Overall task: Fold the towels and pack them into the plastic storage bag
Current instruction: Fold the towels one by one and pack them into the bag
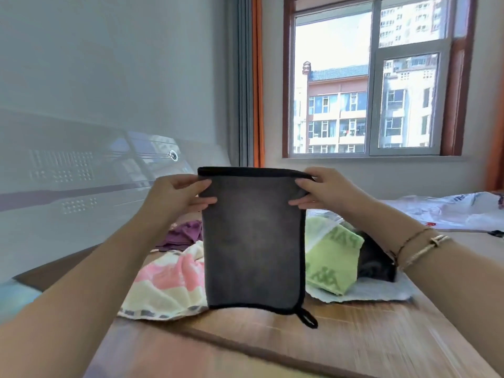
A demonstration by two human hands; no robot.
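Both hands up: the left hand point(177, 193) and right hand point(324, 193) each pinch a top corner of the dark grey, black-edged microfibre towel point(253, 241), hanging folded above the wooden table point(354, 345), 1 loop dangling. Behind lie a pink-and-cream towel point(169, 285) and a green towel point(331, 257); the white plastic bag point(450, 211) sits far right.

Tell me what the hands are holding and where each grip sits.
The grey towel, hanging folded above the table: left hand pinches its top left corner, right hand its top right corner.
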